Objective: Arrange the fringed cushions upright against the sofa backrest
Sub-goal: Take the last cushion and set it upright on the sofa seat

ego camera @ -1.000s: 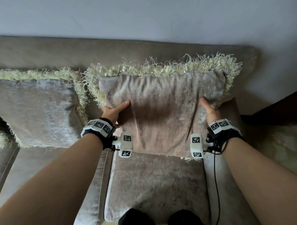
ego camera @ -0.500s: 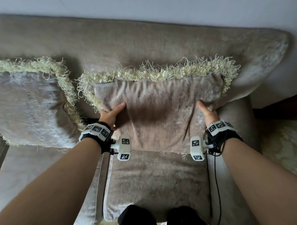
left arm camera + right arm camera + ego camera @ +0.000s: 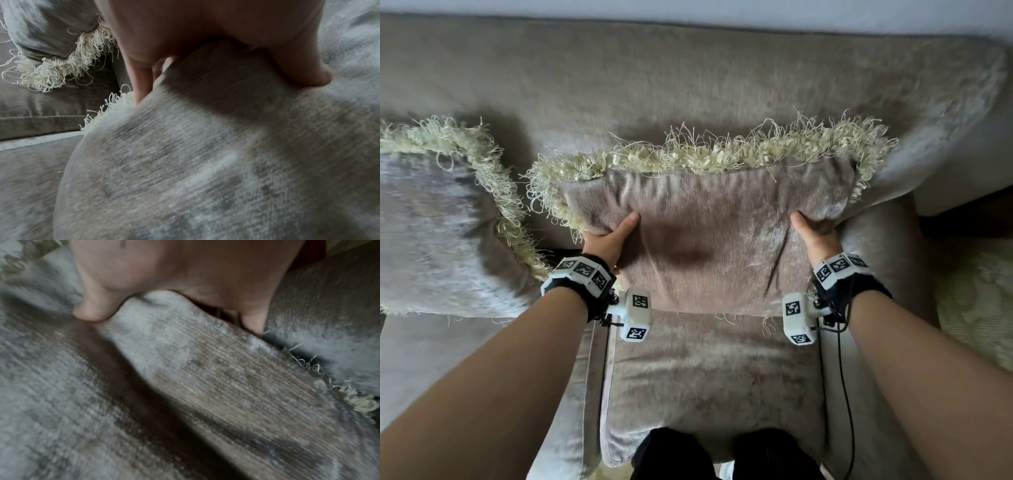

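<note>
Left grip: your left hand (image 3: 608, 236) clamps the left edge of the held cushion (image 3: 709, 236), thumb on the front face, fingers (image 3: 141, 84) curled behind the edge.
Right grip: your right hand (image 3: 816, 236) pinches the right edge the same way, thumb pressed into the fabric in front, fingers (image 3: 254, 321) tucked behind.
Held cushion: it spans between your two hands, its fringed top edge beyond your thumbs and lying over the sofa backrest (image 3: 688, 85); whether it touches the backrest cannot be told. Its lower edge hangs over the seat cushion (image 3: 709, 387) below your wrists.
Second cushion: the other fringed cushion (image 3: 431, 233) sits just outside your left hand, leaning on the backrest, its fringe close beside the held one's left fringe.
</note>
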Demonstrator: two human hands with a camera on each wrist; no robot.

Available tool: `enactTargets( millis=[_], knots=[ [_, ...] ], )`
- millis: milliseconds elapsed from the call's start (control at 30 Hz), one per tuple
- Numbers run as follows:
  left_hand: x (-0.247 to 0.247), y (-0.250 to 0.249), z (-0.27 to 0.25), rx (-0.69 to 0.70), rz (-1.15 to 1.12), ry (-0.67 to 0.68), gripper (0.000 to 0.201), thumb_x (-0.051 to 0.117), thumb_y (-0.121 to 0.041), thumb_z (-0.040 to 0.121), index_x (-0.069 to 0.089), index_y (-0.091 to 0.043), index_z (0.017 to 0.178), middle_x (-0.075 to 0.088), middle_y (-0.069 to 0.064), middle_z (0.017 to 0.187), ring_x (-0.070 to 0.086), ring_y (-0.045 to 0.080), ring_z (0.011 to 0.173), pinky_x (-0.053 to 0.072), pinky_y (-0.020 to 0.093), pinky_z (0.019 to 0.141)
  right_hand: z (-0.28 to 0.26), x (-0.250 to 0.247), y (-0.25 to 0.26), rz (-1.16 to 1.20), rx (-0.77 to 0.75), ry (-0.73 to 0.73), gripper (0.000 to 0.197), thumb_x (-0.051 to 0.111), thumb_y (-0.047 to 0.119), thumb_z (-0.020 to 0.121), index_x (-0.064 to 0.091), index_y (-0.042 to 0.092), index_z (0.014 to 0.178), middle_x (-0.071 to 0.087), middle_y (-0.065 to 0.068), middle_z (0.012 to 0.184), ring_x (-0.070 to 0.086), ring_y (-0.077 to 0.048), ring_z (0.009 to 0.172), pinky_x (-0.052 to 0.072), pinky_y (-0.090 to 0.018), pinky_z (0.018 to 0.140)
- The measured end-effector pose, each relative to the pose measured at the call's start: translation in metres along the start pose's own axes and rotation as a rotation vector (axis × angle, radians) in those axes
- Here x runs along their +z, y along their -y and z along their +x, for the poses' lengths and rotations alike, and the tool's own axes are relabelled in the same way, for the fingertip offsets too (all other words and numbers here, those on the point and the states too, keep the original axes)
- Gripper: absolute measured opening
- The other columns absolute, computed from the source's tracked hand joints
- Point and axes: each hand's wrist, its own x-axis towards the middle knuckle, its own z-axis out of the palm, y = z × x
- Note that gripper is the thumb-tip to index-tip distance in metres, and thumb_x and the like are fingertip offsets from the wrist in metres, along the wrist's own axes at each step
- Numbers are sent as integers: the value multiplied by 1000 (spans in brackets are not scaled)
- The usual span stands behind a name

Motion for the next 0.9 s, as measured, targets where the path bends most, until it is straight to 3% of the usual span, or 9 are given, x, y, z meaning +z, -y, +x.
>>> enactTargets(
  millis=[67,167,300,367,433,533,700,833,900],
  knots=[
    [1,-3,-5,-8,3,13,137,85,-69,37,37,-11,151,59,14,138,64,33,115,55,46,92,-2,-1,0,0,6,-2,143,58,96,29,38,12,144,55,-6,133,52,-28,123,33,-39,110],
    [-1,-4,-7,-15,2,5,131,80,-67,40,37,-10,151,59,15,139,63,35,120,55,48,94,-3,-2,1,-7,2,3,143,57,97,28,39,14,144,55,-4,134,51,-28,125,33,-41,112],
    [-1,2,-9,-28,16,10,143,81,-72,31,35,-10,151,58,15,140,62,37,122,54,54,103,-8,-3,0,6,15,29,110,63,79,65,33,12,147,49,-6,140,46,-29,131,30,-40,113],
    [2,5,-11,-43,46,19,131,83,-71,46,34,-10,151,57,15,140,62,37,122,55,50,97,-5,-5,-6,-3,28,18,98,65,73,71,38,12,143,51,-6,138,47,-29,130,30,-37,111],
    [5,9,-8,-46,72,5,108,82,-62,71,32,-9,152,57,15,140,62,37,122,54,47,89,-9,-5,-9,-10,32,15,106,64,79,64,42,11,141,53,-6,136,48,-29,128,30,-36,110],
    [8,15,-2,-58,80,-10,99,80,-56,81,28,-10,153,55,15,141,61,38,124,55,49,96,-9,-6,-16,-20,49,35,135,55,96,40,39,12,144,51,-6,139,48,-29,129,30,-42,113],
    [11,16,3,-59,45,-21,97,81,-52,82,27,-13,153,53,14,142,60,36,126,53,54,105,-6,-8,-17,-22,62,50,100,59,74,74,34,9,145,47,-9,143,45,-30,131,28,-39,111],
    [19,13,8,-55,46,7,99,80,-51,83,24,-11,154,50,16,144,58,38,129,49,55,111,-8,-9,-20,-27,75,36,106,59,77,71,32,10,148,46,-8,145,43,-29,133,27,-40,113],
    [20,11,9,-61,56,21,102,81,-54,80,24,-12,154,51,17,145,59,38,128,49,55,111,-8,-9,-22,-55,75,31,123,55,90,56,32,13,149,44,-6,147,42,-28,134,27,-41,113]
  ],
)
